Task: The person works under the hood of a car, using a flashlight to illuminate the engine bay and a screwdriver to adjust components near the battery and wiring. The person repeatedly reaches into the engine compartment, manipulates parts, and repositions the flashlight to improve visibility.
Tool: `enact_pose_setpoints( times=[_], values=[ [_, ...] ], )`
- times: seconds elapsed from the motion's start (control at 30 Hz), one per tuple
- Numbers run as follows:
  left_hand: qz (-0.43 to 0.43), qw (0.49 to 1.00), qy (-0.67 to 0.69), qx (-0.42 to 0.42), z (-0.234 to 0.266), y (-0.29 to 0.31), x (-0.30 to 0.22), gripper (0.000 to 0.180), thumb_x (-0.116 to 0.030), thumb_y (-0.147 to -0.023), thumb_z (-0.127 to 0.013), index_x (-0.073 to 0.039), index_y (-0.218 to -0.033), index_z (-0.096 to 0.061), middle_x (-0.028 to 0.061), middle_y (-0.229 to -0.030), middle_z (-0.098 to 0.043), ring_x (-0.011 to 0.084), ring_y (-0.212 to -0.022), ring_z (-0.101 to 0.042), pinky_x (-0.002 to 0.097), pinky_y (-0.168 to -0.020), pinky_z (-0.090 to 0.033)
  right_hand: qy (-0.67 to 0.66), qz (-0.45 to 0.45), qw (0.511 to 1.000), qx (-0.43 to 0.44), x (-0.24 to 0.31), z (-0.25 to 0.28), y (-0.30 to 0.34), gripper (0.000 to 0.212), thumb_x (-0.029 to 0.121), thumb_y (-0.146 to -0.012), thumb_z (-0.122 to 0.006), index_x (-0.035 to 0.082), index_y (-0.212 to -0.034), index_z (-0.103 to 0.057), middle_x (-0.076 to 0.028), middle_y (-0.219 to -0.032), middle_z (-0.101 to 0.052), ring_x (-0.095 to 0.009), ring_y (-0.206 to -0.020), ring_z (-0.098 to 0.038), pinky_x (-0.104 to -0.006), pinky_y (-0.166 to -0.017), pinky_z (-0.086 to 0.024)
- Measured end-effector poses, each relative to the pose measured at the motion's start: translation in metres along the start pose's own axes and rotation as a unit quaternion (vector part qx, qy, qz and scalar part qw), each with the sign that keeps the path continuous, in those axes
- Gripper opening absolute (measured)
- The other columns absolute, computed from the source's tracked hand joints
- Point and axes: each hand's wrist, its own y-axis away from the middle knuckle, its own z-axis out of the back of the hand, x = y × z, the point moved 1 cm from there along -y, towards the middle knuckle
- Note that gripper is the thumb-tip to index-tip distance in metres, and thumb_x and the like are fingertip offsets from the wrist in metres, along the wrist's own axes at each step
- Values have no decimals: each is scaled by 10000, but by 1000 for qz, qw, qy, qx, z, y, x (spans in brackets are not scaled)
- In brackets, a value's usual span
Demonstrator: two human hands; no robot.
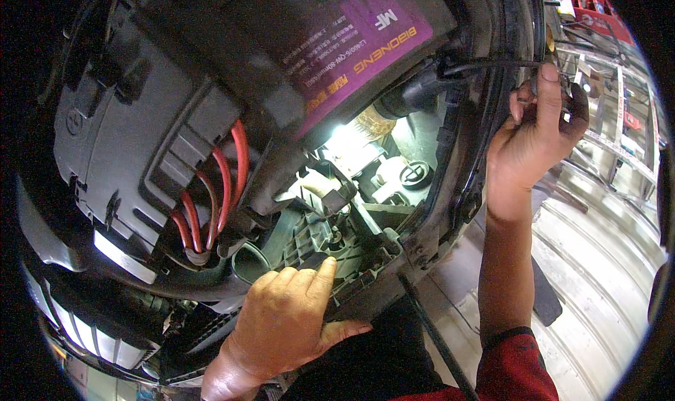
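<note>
An open engine bay lies in front of me, lit brightly around the back of a headlamp (330, 190). My left hand (285, 324) lies palm down over the bay's near edge, beside a black ribbed plastic part (316, 239). Its thumb stretches out to the right, while the fingertips are partly hidden behind the edge. Raised at the right, my right hand (538, 116) has its thumb up and fingers curled. Something small seems to be in that grip, too hidden to name. A thin black cable or rod (492, 63) runs from the bay to this hand.
A battery with a purple label (365, 42) sits at the back. Left of it are a dark plastic cover (133, 141) and several red cables (223, 183). A black rod (436, 331) slants down at the near right. Metal shelving (619, 106) stands at the far right.
</note>
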Motion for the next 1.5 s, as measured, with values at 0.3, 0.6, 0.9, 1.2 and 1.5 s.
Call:
enact_pose_setpoints(
  times=[0.3, 0.6, 0.9, 1.2, 1.5],
  values=[
    [-7, 1000, -13, 0, -1, -1, 0, 778, -586, -750, -689, 78, -1141, -580, 124, -729, -583, 269, -674, -599, 380, -621, -464, 4, 4, 1000, -17, 0, -1, -1, 213, 50, -835, -735, 18, -949, -559, -43, -717, -580, -83, -542, -503, -196, -424, -348],
    [-8, 1000, -17, 9, -2, 1, 0, 770, -563, -779, -670, 90, -1174, -569, 95, -784, -573, 241, -693, -585, 366, -629, -455, -2, 8, 1000, -20, 0, -4, -2, 211, 59, -804, -760, 57, -818, -549, -19, -620, -560, -68, -451, -459, -203, -380, -294],
    [28, 999, -12, 35, 1, 1, -3, 800, -580, -736, -700, 58, -1204, -582, 105, -859, -627, 266, -764, -610, 390, -685, -474, -1, 6, 999, -33, 1, -6, -3, 196, 57, -803, -756, 57, -789, -561, -15, -618, -558, -64, -455, -457, -198, -384, -290],
    [23, 999, -14, 35, 0, 0, -3, 803, -580, -727, -711, 54, -1204, -583, 98, -830, -619, 257, -727, -596, 388, -675, -471, 9, -3, 1000, 1, 1, 0, -1, 188, 59, -855, -716, 19, -930, -548, -37, -714, -567, -81, -551, -502, -190, -422, -348],
    [34, 999, -2, 29, 1, 0, -4, 794, -565, -725, -717, 58, -1199, -583, 112, -844, -628, 278, -746, -606, 397, -687, -475, 14, 2, 1000, -14, 0, 0, -1, 227, 70, -843, -733, 8, -954, -546, -40, -729, -577, -74, -555, -503, -191, -422, -352]
  ],
)
